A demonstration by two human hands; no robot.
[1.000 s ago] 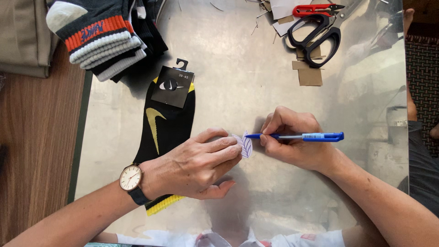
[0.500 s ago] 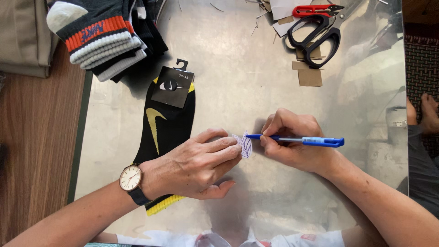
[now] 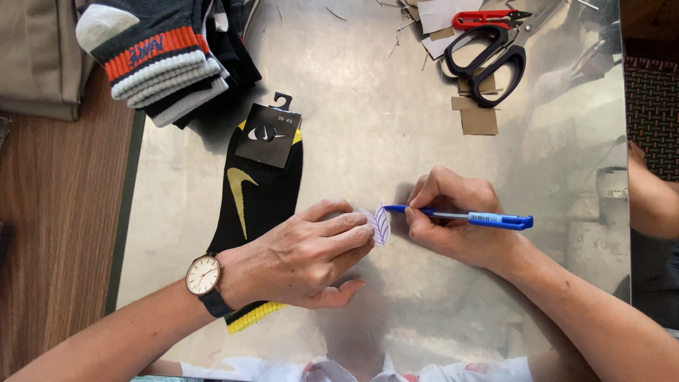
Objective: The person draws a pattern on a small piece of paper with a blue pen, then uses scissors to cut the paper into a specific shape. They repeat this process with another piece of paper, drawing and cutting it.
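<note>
My left hand [image 3: 304, 251], with a wristwatch [image 3: 204, 276] on the wrist, pins a small leaf-shaped paper cutout [image 3: 379, 223] against the shiny metal sheet [image 3: 368, 127] with its fingertips. My right hand [image 3: 453, 216] grips a blue pen [image 3: 467, 216] whose tip touches the cutout, which carries drawn vein lines. The left hand rests partly over a black sock with yellow trim [image 3: 258, 198] that has a black card tag on a hook.
A pile of folded socks [image 3: 163, 60] lies at the top left. Black scissors [image 3: 488, 60], a red-handled tool [image 3: 488, 18] and cardboard scraps [image 3: 477, 117] lie at the top right. Another person's arm [image 3: 651, 198] shows at the right edge. Wooden tabletop [image 3: 56, 212] at left.
The pen has shifted slightly in my right hand; its tip stays on the paper cutout. My left hand holds still.
</note>
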